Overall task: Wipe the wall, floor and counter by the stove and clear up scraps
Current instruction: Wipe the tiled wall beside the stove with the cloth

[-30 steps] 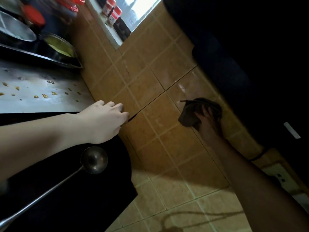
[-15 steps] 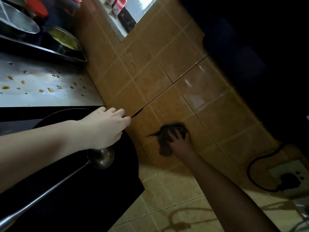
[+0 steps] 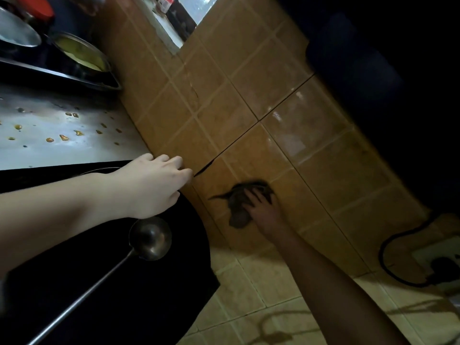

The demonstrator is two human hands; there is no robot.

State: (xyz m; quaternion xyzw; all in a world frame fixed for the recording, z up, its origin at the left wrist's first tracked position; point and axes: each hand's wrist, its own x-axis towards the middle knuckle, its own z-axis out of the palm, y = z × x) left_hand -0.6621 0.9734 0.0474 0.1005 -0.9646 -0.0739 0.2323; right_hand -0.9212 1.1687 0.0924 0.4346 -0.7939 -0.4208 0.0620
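A dark cloth is pressed flat against the brown tiled wall, low down and close to the floor. It is held there by the right hand. The fingers are spread wide over the cloth and are not curled round it. The cloth is found just past the near right corner of the desk, a little apart from it.

The left hand is laid on that same corner, where the shiny steel top meets the wall. Its fingers are loosely bent and nothing is seen in them. The tips are set against the wall, right beside a thin dark crack.

Small yellow spots are scattered over the steel top.

At the far edge of the desk, by the wall, a bowl with something yellow inside is seen.

A steel ladle is laid on a black surface under the left wrist, with its round cup turned toward the wall.

Far to the right, a black cable is run to a plug.
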